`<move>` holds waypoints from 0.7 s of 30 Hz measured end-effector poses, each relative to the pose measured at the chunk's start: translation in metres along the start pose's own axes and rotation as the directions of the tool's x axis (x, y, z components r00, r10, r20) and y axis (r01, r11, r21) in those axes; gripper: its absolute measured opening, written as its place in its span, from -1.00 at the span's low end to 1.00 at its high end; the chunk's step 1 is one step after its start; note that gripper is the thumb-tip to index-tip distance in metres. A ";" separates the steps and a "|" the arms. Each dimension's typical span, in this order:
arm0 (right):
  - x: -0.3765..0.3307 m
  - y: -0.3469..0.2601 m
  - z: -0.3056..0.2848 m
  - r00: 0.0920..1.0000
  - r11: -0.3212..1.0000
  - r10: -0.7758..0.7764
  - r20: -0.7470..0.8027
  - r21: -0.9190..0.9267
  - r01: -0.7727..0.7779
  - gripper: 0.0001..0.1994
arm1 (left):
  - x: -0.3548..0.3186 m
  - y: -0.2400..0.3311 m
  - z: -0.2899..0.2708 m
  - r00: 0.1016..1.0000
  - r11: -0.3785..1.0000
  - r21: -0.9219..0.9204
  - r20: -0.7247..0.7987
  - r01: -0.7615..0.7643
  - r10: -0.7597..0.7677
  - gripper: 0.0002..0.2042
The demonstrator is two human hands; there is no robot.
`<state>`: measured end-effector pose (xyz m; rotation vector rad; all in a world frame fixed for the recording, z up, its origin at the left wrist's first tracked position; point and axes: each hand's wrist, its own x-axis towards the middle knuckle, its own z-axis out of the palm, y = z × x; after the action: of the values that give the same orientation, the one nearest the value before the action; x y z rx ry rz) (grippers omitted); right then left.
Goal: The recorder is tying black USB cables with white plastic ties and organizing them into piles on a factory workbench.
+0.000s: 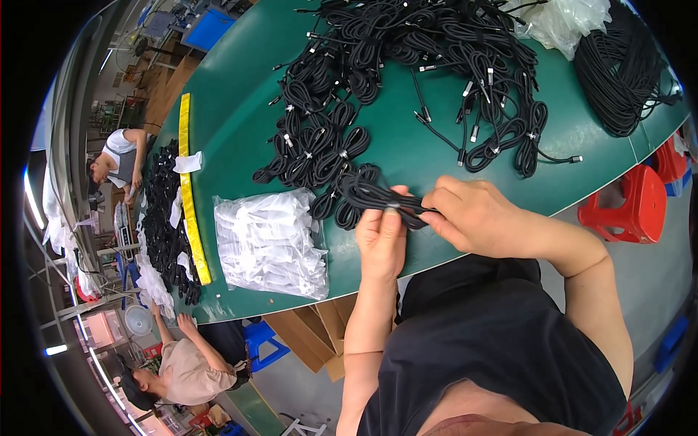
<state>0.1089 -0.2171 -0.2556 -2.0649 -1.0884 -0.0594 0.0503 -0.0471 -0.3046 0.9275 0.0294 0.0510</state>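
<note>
Close above the table's near edge, a coiled black cable (367, 190) is stretched between my two hands. My left hand (383, 236) pinches the coil from below, thumb on top. On the other side, my right hand (472, 214) is closed on the coil's right end, fingertips pressed together. Just beyond lie several bundled black cables (313, 138) with silver connectors, some near my left hand. A larger pile of such cables (436, 33) spreads over the far part of the table.
The green table (240, 87) carries a bag of white pieces (269, 243), yellow tape (190, 218), a hank of black cord (614, 80) and clear plastic (571, 22). A red stool (632, 207) stands at right. Two people (185, 370) work along the left side beside another cable pile (163, 211).
</note>
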 end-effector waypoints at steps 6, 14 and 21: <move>0.006 -0.004 -0.006 0.998 0.994 0.001 -0.062 0.111 0.006 -0.69 | 0.000 0.005 0.007 0.995 0.999 0.017 0.088 0.044 -0.046 -0.57; 0.020 0.018 -0.008 0.912 0.348 0.226 0.344 0.845 -0.405 -0.65 | -0.004 0.005 0.003 0.857 0.913 -0.184 0.450 0.364 -0.251 -0.47; 0.016 0.033 -0.002 0.936 0.260 0.270 0.226 0.919 -0.297 -0.69 | -0.012 0.002 0.005 0.955 0.971 0.060 0.179 0.230 -0.237 -0.53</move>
<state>0.1429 -0.2185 -0.2686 -1.0664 -0.4601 0.6696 0.0381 -0.0508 -0.2997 0.9589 -0.0321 -0.2567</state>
